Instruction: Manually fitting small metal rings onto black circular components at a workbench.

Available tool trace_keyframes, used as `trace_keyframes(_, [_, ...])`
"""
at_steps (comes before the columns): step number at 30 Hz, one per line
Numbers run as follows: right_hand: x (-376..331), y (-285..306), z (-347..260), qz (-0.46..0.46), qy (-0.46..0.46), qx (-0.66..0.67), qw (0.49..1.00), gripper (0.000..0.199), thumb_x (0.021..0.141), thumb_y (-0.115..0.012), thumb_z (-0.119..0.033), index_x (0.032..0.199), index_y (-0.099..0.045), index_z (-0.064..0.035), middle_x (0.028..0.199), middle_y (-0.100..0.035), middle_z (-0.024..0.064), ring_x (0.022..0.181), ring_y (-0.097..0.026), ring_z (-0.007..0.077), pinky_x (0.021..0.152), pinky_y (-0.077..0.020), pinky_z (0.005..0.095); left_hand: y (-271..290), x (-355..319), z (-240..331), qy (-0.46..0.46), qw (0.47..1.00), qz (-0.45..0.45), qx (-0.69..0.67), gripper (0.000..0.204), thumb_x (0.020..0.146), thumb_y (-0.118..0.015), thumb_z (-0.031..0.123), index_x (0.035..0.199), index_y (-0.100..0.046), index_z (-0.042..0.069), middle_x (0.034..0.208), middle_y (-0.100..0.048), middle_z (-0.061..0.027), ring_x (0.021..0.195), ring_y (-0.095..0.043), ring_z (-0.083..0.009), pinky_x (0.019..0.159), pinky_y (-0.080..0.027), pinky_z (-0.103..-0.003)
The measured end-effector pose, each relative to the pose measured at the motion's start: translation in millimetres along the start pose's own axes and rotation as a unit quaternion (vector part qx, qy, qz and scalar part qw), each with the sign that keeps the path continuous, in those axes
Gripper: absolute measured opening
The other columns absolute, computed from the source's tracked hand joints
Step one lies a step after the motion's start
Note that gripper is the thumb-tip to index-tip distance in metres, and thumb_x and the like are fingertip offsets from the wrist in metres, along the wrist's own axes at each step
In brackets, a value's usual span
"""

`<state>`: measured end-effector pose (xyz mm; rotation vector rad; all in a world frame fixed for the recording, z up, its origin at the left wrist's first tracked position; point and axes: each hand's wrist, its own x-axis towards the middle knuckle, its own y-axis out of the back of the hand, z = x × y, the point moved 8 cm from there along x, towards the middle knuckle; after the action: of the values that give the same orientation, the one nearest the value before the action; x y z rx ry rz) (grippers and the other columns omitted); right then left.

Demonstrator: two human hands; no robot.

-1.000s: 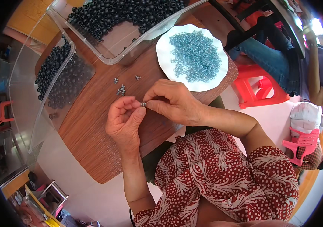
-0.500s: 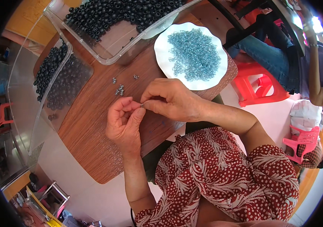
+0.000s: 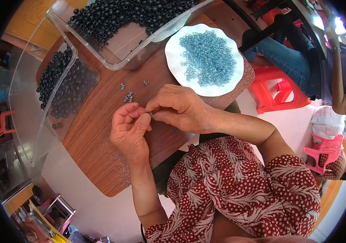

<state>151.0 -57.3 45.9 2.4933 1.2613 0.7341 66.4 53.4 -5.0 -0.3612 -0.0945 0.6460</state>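
Note:
My left hand (image 3: 130, 131) and my right hand (image 3: 179, 108) meet over a brown wooden table (image 3: 96, 137), pinching a small dark bead with a ring (image 3: 151, 115) between their fingertips. A few small finished metal-and-bead pieces (image 3: 129, 96) lie on the wood just beyond my fingers. A white plate (image 3: 173, 52) heaped with pale blue rings (image 3: 207, 58) sits past my right hand. Two clear plastic trays hold black beads: one at the far edge (image 3: 120, 16) and one at the left (image 3: 57, 81).
A red plastic stool (image 3: 276, 91) stands right of the table, with another person's legs in jeans (image 3: 290, 56) beside it. A pink small chair (image 3: 323, 152) is at the far right. Clutter lies on the floor at the lower left (image 3: 51, 214).
Both hands stay together at the same spot on the table, with only small finger movements around the tiny piece.

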Motion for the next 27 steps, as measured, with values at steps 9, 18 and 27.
trace_keyframes(9, [-4.2,-4.2,17.7,0.087,-0.125,0.085,0.985,0.018,0.076,-0.068,0.000,0.091,-0.060,-0.0026,0.082,-0.059,0.0058,0.077,-0.058,0.0171,0.064,-0.0464,0.0285,-1.4,1.7,-5.2,-0.001,0.999,-0.016,-0.036,0.028,0.076,-0.070,-0.002,0.101,-0.057,-0.003,0.095,-0.061,-0.0078,0.076,-0.056,-0.0128,0.059,-0.045,-0.021])
trace_keyframes(18, [-8.5,10.4,-17.7,0.117,0.010,-0.036,0.992,0.013,0.078,-0.065,0.000,0.090,-0.060,-0.0019,0.080,-0.058,0.0080,0.073,-0.057,0.0232,0.061,-0.0451,0.0311,-1.0,3.2,-8.8,0.040,0.996,-0.025,-0.077,0.021,0.082,-0.065,-0.001,0.101,-0.057,-0.002,0.095,-0.060,-0.0073,0.081,-0.055,-0.0120,0.065,-0.046,-0.023])
trace_keyframes(27, [-27.1,-28.0,-157.2,-0.135,0.176,0.507,0.833,0.029,0.088,-0.061,-0.030,0.073,-0.059,-0.0051,0.066,-0.054,0.0076,0.062,-0.052,0.0246,0.052,-0.0389,0.0363,0.3,6.5,-8.5,0.056,0.991,-0.029,-0.115,0.016,0.087,-0.060,0.003,0.101,-0.054,0.000,0.091,-0.059,-0.0096,0.075,-0.054,-0.0136,0.060,-0.043,-0.025])
